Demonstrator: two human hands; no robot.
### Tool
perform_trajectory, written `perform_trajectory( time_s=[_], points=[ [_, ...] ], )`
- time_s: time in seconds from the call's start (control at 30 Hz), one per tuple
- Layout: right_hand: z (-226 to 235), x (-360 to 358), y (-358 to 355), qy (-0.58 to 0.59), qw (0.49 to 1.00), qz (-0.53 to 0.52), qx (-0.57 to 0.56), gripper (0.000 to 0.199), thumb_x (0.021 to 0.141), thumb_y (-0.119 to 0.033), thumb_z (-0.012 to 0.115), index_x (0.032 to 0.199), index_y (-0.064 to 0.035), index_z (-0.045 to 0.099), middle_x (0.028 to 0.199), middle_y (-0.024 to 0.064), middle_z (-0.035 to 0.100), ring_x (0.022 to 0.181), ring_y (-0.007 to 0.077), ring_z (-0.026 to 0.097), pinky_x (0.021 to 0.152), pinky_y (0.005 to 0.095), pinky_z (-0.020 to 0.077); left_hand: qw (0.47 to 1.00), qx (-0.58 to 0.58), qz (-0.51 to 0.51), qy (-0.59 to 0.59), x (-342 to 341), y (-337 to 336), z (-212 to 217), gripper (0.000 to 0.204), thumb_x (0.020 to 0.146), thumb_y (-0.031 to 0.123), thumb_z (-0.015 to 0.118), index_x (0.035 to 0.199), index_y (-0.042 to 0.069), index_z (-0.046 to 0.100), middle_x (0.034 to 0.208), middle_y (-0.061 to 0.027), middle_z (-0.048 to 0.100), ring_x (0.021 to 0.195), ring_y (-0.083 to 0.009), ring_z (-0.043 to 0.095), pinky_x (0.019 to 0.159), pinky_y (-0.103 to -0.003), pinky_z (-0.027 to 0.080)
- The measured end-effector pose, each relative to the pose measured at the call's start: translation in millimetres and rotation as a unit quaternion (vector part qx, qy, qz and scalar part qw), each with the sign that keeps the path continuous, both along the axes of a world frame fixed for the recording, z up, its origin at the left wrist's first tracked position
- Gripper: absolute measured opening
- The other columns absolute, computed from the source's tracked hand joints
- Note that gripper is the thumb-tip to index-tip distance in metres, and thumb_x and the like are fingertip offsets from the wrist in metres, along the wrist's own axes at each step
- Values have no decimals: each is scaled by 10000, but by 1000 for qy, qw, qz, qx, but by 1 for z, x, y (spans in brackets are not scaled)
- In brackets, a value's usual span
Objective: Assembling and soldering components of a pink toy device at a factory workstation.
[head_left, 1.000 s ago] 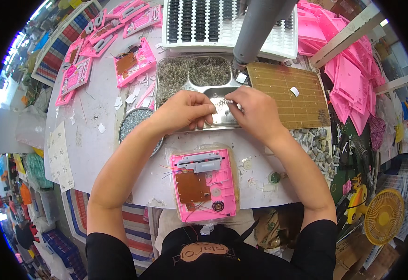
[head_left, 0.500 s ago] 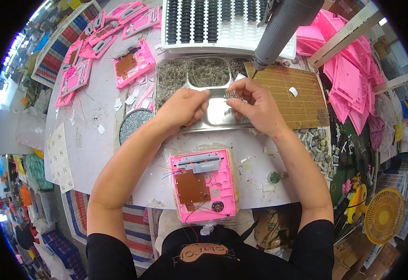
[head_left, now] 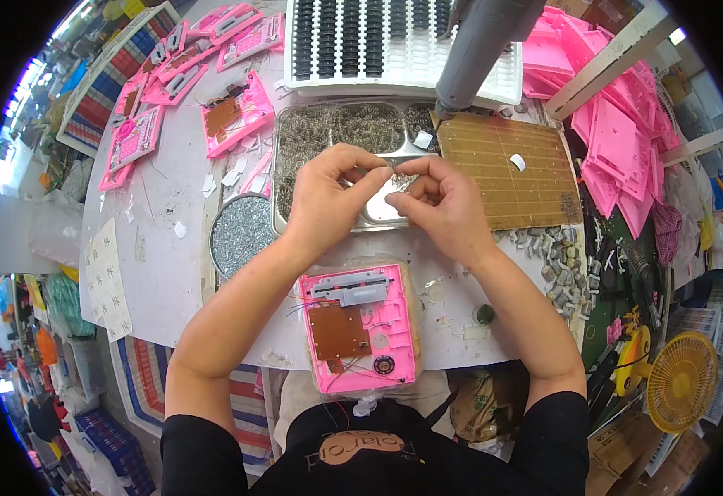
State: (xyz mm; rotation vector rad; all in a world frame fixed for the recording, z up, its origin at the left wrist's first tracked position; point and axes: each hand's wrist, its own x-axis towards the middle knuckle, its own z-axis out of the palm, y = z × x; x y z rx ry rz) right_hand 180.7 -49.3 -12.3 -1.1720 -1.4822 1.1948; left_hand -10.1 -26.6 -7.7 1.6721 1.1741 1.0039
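Small metal springs (head_left: pixel 402 179) show between my two hands, above the divided metal tray (head_left: pixel 384 213). My right hand (head_left: pixel 448 201) is closed with thumb and fingers pinching them. Close beside it my left hand (head_left: pixel 328 197) is also pinched shut, its fingertips meeting the springs at their left end; whether it grips one is too small to tell. Heaps of springs (head_left: pixel 361 124) fill the tray's other compartments. Nearer to me lies an open pink plastic casing (head_left: pixel 398 355), carrying a brown circuit board (head_left: pixel 336 332), a grey plastic part (head_left: pixel 353 288), a small round black part and thin wires.
A round dish of small screws (head_left: pixel 241 236) stands left of the tray. Overhead hangs a grey power screwdriver (head_left: pixel 481 58). On the right lie a brown ridged board (head_left: pixel 510 190), small grey-white parts (head_left: pixel 555 264) and stacked pink casings (head_left: pixel 618 149). A white rack (head_left: pixel 411 78) holds black parts.
My left hand has moved right and up toward my right hand, so their fingertips now nearly meet at the springs. The hanging screwdriver has shifted slightly left in view.
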Motion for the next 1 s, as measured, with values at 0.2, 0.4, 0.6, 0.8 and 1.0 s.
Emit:
perform_trajectory(
  time_s=[0.2,0.4,0.6,0.8,1.0],
  points=[
    [4,1,3,-74,997,-27,23,309,913,-297,720,960,8,714,682,47,653,636,77,572,584,261,442,976,-93,-35,-194,4,-3,-5,154,950,85,659,1083,13,623,975,-17,644,893,-81,584,814,-238,477],
    [3,-3,20,-54,994,57,73,453,997,-395,552,953,22,723,782,150,700,738,201,671,702,345,501,996,-9,-89,-12,1,-9,0,185,955,123,652,1079,-7,607,939,-39,653,810,-65,595,694,-236,505],
    [8,-1,21,-120,986,88,71,313,977,-284,596,939,24,642,829,153,681,769,249,651,712,365,495,915,-330,-129,-195,-15,-2,7,204,955,145,671,1084,-8,636,973,-44,667,734,-93,634,660,-238,560],
    [-4,3,24,-224,942,7,249,274,967,-255,620,892,7,594,785,143,639,735,251,618,685,366,484,886,-378,-140,-230,-30,-3,5,211,963,98,645,1134,-25,643,986,-64,678,815,-103,661,731,-240,576],
    [17,-7,6,-77,989,79,-102,400,1003,-355,568,800,-15,624,651,75,594,630,168,572,605,325,459,933,-272,-69,-228,-23,-13,1,233,967,79,628,1171,-33,617,986,-73,672,888,-131,681,795,-259,584]
  ],
)
